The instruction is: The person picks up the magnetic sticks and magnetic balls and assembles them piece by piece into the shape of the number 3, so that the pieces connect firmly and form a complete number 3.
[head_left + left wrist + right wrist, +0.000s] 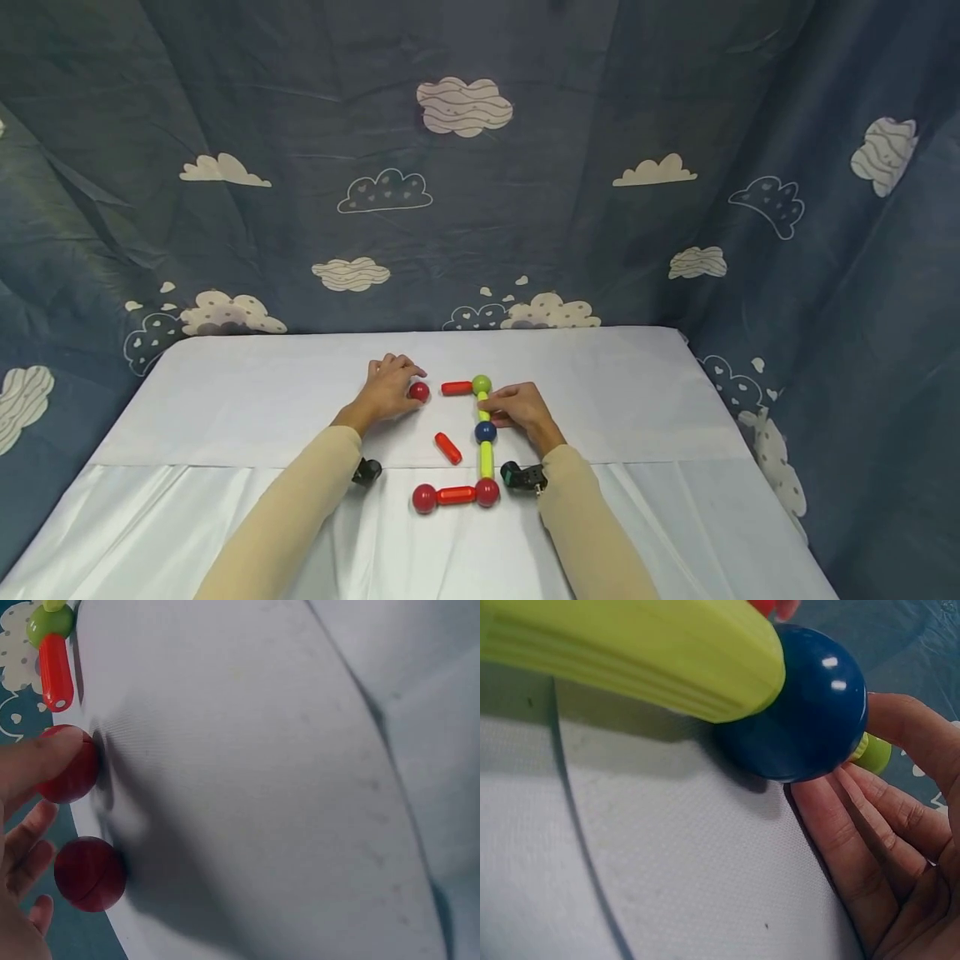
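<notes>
My left hand (386, 390) grips a red ball (419, 392) between thumb and fingers. In the left wrist view a second red ball (90, 874) sits close by the fingers; the hand hides it from the head view. With thumb and fingertips, my right hand (521, 408) pinches the upper yellow-green rod (483, 414), which runs from a green ball (482, 384) to a blue ball (485, 432). A red rod (457, 388) points left from the green ball, towards the gripped ball but apart from it.
Below the blue ball, another yellow-green rod (487, 458) leads to a red ball (487, 492). From there a red rod (456, 495) joins another red ball (424, 498). One loose red rod (447, 448) lies on the white-covered table (637, 400). A cloud-patterned curtain (525, 208) hangs behind.
</notes>
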{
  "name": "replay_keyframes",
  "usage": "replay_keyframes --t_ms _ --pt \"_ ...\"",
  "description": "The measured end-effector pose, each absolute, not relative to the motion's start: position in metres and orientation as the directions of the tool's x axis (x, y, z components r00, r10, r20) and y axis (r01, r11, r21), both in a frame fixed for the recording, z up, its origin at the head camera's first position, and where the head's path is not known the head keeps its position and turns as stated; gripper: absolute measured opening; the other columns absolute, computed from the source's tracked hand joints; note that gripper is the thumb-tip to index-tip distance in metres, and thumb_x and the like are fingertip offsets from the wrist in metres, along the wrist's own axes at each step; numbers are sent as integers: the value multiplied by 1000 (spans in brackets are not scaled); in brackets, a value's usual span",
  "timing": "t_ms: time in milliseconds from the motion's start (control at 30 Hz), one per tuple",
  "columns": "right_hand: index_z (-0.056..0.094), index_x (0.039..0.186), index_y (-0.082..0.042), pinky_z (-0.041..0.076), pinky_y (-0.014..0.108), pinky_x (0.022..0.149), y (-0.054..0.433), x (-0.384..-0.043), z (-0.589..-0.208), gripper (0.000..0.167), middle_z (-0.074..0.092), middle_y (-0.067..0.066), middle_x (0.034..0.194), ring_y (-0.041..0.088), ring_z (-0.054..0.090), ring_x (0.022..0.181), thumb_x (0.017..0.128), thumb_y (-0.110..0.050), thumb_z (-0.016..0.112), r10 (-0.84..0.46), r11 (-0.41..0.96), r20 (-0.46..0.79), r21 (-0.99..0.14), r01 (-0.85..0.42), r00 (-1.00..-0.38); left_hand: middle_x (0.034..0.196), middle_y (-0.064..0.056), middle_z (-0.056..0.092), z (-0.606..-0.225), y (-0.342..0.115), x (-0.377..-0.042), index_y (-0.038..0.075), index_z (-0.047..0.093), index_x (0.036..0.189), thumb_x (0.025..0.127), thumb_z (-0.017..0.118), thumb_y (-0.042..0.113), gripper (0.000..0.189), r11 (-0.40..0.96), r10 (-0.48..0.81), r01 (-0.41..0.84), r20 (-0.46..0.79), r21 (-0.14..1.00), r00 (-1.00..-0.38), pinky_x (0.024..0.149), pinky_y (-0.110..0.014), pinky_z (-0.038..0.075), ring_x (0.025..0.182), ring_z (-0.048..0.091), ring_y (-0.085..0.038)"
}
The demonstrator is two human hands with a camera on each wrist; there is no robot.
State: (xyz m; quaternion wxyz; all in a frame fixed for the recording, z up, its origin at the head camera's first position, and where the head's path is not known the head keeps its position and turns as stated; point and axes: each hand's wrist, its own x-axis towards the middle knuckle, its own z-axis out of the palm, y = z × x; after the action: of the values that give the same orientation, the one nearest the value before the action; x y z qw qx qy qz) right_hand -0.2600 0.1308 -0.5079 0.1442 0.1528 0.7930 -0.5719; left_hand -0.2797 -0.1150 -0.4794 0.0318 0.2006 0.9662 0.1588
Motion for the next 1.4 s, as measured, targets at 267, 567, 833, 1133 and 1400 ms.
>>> replay_keyframes --t_ms 267,567,833,1133,1400 --pt "72 96 -1 54 25 59 132 -261 -509 29 69 10 84 13 64 63 73 -14 83 64 283 -402 -870 403 -913 109 -6 66 -480 -111 -281 9 67 117 80 79 20 41 885 371 336 -53 322 -927 104 -52 25 107 54 -25" --pt "71 96 -2 54 25 60 133 -261 -508 28 68 10 87 15 65 68 74 -15 83 73 291 -388 -873 391 -919 109 -7 68 -480 -104 -284 8 67 118 80 79 19 41 883 365 330 -46 334 -930 105 -52 26 106 55 -25" --pt "71 96 -2 55 25 61 133 -260 -509 28 68 10 89 15 65 69 74 -15 83 62 287 -401 -870 401 -914 109 -7 67 -481 -103 -286 8 66 120 80 79 19 43 893 336 292 -74 343 -939 101 -48 31 101 56 -24" --pt "72 92 -2 54 24 60 134 -260 -507 25 68 10 85 14 64 66 74 -14 83 82 290 -389 -872 395 -918 108 -6 68 -482 -94 -288 8 66 118 80 79 18 41 875 353 309 -53 372 -934 99 -47 31 101 56 -23" --pt "72 94 -2 54 25 60 133 -260 -509 26 68 11 86 14 65 68 73 -14 83 72 287 -388 -874 392 -919 106 -5 68 -483 -91 -288 8 67 117 80 79 18 41 878 357 315 -54 361 -932 100 -47 30 100 55 -23"
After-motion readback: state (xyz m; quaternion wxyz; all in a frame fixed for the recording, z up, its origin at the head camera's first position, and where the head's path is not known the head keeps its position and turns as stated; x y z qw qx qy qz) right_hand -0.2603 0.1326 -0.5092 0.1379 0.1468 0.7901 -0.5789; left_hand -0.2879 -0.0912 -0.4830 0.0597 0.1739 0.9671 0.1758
